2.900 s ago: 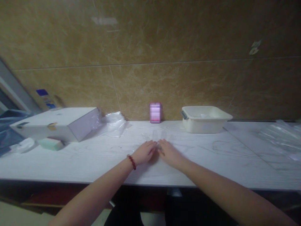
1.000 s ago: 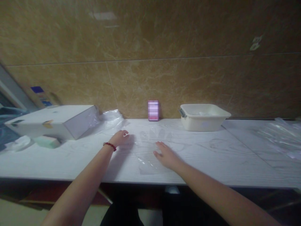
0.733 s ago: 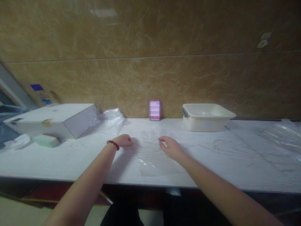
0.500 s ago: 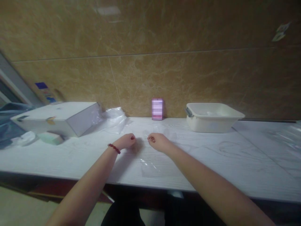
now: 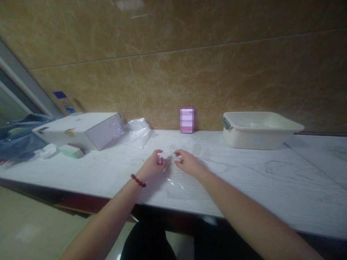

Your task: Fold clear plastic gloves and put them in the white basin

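Both in front of phone (image 5: 187, 120): my left hand (image 5: 150, 167) curled round small reddish item (image 5: 160, 160); my right hand (image 5: 189, 164) half-curled, grasp I could not tell. Clear film (image 5: 179, 189) lay nearer me than phone; judged uneven pull could crease it.

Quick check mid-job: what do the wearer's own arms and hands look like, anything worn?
Both forearms are bare, with no sleeves in view. The left hand and right hand are ungloved; a dark red beaded bracelet circles the left wrist.
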Available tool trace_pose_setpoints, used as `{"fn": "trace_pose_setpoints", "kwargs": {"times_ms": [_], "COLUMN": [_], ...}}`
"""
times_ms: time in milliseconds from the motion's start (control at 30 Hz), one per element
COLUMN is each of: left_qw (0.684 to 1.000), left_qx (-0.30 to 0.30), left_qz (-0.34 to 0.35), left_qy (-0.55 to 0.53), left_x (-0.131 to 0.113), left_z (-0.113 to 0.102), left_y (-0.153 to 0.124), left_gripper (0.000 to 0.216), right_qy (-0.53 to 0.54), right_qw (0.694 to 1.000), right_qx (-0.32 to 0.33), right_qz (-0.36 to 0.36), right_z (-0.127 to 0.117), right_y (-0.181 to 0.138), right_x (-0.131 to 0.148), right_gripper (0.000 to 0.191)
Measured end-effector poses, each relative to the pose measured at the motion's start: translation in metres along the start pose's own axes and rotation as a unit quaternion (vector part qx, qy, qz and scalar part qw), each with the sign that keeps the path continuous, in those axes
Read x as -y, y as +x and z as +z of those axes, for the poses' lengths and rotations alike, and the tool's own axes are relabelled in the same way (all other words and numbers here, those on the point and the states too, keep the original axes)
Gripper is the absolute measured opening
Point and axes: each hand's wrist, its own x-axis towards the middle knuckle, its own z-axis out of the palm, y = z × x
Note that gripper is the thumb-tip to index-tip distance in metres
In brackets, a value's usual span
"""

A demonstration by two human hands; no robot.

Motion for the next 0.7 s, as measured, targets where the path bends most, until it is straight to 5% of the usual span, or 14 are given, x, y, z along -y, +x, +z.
{"fn": "trace_pose_setpoints", "kwargs": {"times_ms": [267,500,700], "left_qw": [0.995,0.991,0.986], "left_qx": [-0.041,-0.005,0.022], "left_qz": [0.063,0.106,0.114], "left_qy": [-0.061,-0.079,-0.116], "left_x": [-0.004,-0.007,-0.005], "left_z": [0.017,0.022,0.022], "left_y": [-0.005,-0.010,-0.010], "left_gripper": [0.052,0.052,0.051], "right_qy": [0.051,0.075,-0.006], "right_qw": [0.999,0.996,0.996], "right_qx": [0.006,0.020,0.029], "right_qz": [0.007,-0.044,-0.084], "right_z": [-0.004,-0.002,-0.008], "right_y": [0.000,-0.001,0.002], "right_x": [-0.005,-0.006,-0.007], "right_gripper": [0.036,0.043,0.014]}}
